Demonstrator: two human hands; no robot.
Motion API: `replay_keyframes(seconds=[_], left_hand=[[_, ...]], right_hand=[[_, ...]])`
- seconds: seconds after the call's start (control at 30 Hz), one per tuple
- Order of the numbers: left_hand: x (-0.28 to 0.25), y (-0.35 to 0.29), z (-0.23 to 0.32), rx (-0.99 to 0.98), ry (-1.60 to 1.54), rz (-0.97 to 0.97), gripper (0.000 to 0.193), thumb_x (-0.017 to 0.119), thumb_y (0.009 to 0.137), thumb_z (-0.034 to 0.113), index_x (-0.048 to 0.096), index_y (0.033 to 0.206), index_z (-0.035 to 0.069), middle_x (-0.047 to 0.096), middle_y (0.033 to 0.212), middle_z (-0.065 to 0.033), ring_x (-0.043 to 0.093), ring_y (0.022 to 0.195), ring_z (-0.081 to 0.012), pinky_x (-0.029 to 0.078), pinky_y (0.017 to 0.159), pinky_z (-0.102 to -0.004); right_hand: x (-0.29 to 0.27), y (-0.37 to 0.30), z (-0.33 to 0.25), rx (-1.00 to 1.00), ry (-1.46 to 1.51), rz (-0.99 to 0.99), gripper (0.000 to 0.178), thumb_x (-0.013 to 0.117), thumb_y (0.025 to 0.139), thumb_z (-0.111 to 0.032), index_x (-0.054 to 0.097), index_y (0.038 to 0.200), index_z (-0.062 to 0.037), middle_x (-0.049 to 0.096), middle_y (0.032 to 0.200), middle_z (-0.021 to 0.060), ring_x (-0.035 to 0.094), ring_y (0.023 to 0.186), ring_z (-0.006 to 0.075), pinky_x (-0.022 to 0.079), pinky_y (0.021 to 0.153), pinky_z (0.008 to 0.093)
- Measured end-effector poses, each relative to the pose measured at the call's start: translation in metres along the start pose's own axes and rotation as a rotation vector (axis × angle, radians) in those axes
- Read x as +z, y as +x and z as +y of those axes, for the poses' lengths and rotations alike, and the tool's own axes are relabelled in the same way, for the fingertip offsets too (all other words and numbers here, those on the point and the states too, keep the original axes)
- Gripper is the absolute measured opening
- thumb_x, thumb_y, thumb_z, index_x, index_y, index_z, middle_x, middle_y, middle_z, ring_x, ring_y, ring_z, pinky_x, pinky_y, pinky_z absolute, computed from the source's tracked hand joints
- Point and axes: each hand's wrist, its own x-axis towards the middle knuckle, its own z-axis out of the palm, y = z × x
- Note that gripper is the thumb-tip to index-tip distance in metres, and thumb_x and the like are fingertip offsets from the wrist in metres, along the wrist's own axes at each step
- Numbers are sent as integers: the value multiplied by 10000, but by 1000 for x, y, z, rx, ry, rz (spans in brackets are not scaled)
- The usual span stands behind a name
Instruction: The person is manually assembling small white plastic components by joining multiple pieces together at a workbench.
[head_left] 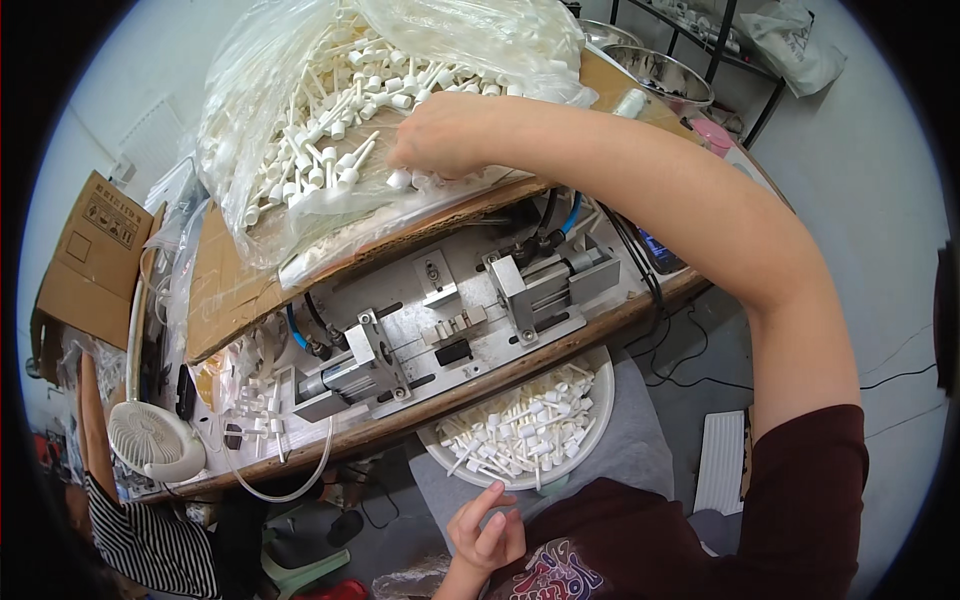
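Note:
My right hand (435, 138) reaches far across the bench to a big clear plastic bag (490, 40) lying open on a sheet of cardboard. Its fingers curl inward at the edge of a heap of white plastic stems with cylindrical caps (375, 85); what they hold, if anything, is hidden. One white capped piece (399, 179) shows just below the hand. My left hand (485, 532) is low, before my body, fingers loosely bent and apart, nothing in it. Just beyond it, a white bowl (608, 405) on my lap holds many similar white pieces (525, 425).
A metal fixture (455, 325) with two pneumatic cylinders lies along the bench's near edge, under the cardboard's (225, 290) overhang. At left are a small fan (155, 440), a carton (90, 265) and a co-worker in a striped shirt (150, 540). Black cables (640, 260) hang at right.

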Motion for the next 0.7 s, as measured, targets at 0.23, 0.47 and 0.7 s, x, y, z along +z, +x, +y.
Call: replay_keyframes(seconds=[0.23,0.47,0.7], left_hand=[[-3,4,2,-19,-58,-104,710,544,801,-109,300,1444,66,496,1263,-290,663,651,-254,557,588,-318],[-4,8,2,-25,-64,-129,590,520,876,-10,314,1425,51,583,1180,-306,667,622,-246,550,586,-327],[-1,1,1,-87,-123,-81,526,599,872,73,408,1362,58,647,1136,-259,683,671,-247,549,593,-317]], right_hand=[[-2,-14,21,111,478,319,173,666,782,-90,643,953,-71,665,850,109,663,804,277,511,689,419],[-8,-25,31,311,837,179,165,719,764,-167,679,897,-78,657,733,58,629,598,162,498,556,333],[-9,-33,38,439,1037,324,146,709,799,-164,676,889,-53,662,717,67,637,546,130,497,502,273]])
